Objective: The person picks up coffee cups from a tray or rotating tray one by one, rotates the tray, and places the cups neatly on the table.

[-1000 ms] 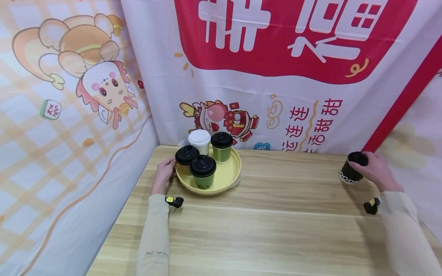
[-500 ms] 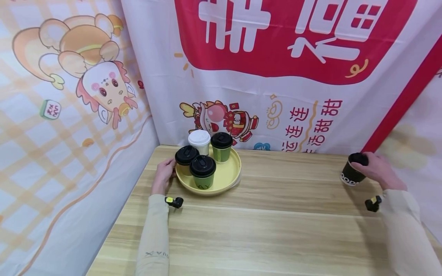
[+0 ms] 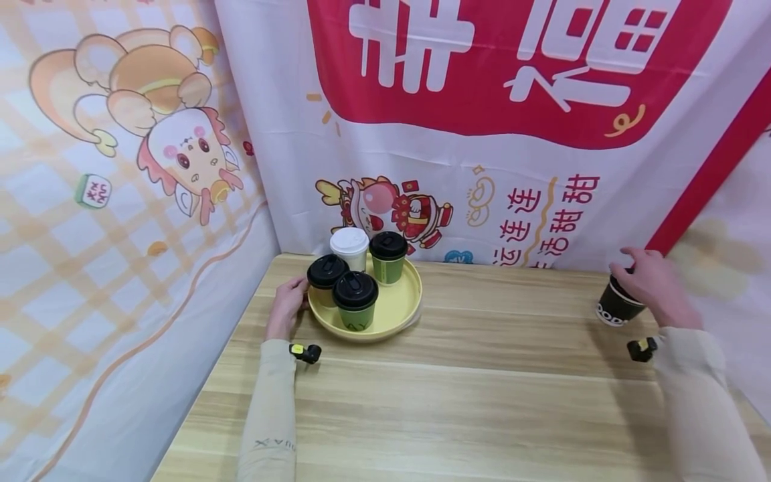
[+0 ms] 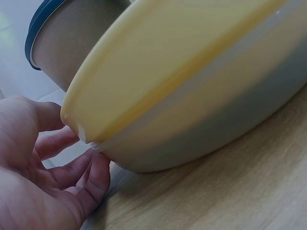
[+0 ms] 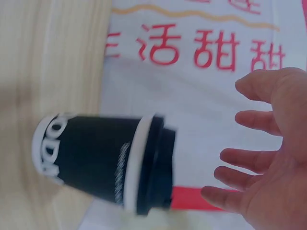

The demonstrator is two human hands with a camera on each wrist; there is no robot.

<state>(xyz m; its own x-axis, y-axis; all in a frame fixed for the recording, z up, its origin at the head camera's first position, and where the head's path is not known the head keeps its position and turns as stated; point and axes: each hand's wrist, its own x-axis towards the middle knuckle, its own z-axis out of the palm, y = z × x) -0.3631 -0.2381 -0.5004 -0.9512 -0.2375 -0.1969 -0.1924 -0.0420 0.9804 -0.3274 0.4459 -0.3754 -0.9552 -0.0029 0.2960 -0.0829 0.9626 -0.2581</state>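
At the right of the head view a black paper cup [image 3: 619, 306] with white lettering stands upright on the table; the right wrist view shows its black lid [image 5: 156, 165]. My right hand [image 3: 656, 284] hovers just above it, fingers spread and apart from the lid. At the left is a round yellow tray [image 3: 397, 304] with a paler lower part. My left hand [image 3: 287, 308] grips its left edge, fingers curled under the rim in the left wrist view. On the tray stand a white-lidded cup [image 3: 349, 249] and black-lidded cups, two green [image 3: 387, 268] and one brown [image 3: 324, 294].
A wooden table [image 3: 458, 415] spreads between the tray and the lone cup. Printed cloth [image 3: 271, 134] hangs behind the table and along its left side. Another cloth [image 3: 735, 281] hangs at the right, close to my right hand.
My right hand has let go of the black cup and lifted off its lid, fingers now spread. The cup stays standing nearly where it was. My left hand and the tray have not moved.
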